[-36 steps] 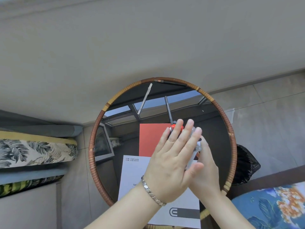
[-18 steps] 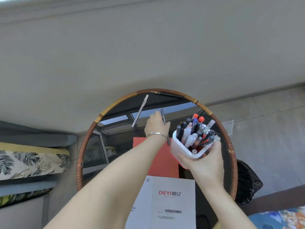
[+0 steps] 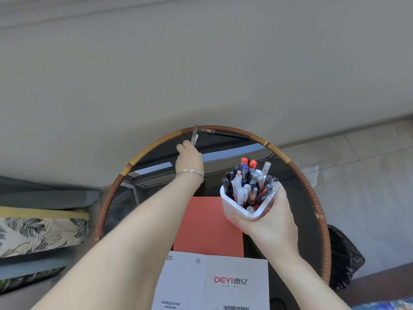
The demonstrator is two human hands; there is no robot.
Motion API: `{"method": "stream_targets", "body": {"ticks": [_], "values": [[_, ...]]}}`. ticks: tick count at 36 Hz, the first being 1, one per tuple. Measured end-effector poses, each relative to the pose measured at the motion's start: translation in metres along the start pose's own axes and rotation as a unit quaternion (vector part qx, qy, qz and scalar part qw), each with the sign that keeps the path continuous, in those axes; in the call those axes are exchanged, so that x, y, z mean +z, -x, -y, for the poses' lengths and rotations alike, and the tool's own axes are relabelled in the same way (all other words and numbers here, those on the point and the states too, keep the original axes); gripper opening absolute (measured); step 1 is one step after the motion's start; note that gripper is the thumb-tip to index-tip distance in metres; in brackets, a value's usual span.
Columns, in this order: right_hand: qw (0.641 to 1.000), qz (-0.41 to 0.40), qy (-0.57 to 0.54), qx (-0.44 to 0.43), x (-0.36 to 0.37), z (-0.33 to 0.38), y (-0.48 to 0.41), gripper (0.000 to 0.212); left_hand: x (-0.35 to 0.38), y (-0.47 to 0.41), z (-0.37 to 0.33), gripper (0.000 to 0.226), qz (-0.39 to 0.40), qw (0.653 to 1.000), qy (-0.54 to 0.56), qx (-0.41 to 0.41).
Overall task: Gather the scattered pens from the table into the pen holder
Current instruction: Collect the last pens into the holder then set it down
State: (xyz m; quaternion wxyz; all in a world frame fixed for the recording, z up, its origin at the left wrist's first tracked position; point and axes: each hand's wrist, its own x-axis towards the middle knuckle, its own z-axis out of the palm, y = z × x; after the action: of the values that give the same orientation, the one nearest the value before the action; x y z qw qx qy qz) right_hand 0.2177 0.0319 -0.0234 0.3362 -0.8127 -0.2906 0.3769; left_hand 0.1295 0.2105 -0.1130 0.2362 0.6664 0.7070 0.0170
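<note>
My right hand grips a white pen holder crammed with several pens, held above the round glass table. My left hand reaches to the table's far side and is closed around pens: a grey pen sticks up out of the fist, with a white one beside it. A dark pencil lies along the far rim, to the right of that hand and apart from it.
A red sheet and a white leaflet lie on the near half of the table. A black bag sits on the floor at the right. Patterned cushions are at the left. A grey wall stands behind.
My left hand took the grey pen from the middle of the table, then reached farther back and left to where the white pen lay. The holder came into view in my right hand.
</note>
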Motion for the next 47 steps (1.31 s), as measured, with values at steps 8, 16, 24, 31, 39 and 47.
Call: {"method": "stream_targets", "body": {"ticks": [8, 16, 24, 31, 39, 47], "values": [[1.000, 0.021, 0.012, 0.010, 0.015, 0.003, 0.004, 0.059, -0.002, -0.007, 0.036, 0.025, 0.072, 0.996, -0.060, 0.011], [0.999, 0.032, 0.010, 0.011, 0.006, 0.010, 0.024, 0.054, -0.040, 0.041, 0.032, 0.020, 0.018, 0.981, 0.187, 0.053], [0.999, 0.026, -0.015, 0.018, -0.013, 0.019, 0.059, 0.056, -0.160, 0.159, 0.013, 0.004, 0.090, 0.836, 0.525, 0.131], [0.999, 0.038, -0.033, -0.001, -0.013, 0.026, 0.087, 0.063, -0.181, 0.202, 0.027, 0.011, 0.099, 0.802, 0.587, 0.041], [0.995, 0.044, -0.083, -0.011, 0.001, 0.027, 0.104, 0.059, -0.148, 0.225, 0.037, 0.017, 0.046, 0.866, 0.495, 0.061], [0.996, 0.028, -0.081, 0.001, 0.004, 0.024, 0.108, 0.060, -0.134, 0.229, 0.043, 0.039, 0.041, 0.921, 0.365, 0.127]]}}
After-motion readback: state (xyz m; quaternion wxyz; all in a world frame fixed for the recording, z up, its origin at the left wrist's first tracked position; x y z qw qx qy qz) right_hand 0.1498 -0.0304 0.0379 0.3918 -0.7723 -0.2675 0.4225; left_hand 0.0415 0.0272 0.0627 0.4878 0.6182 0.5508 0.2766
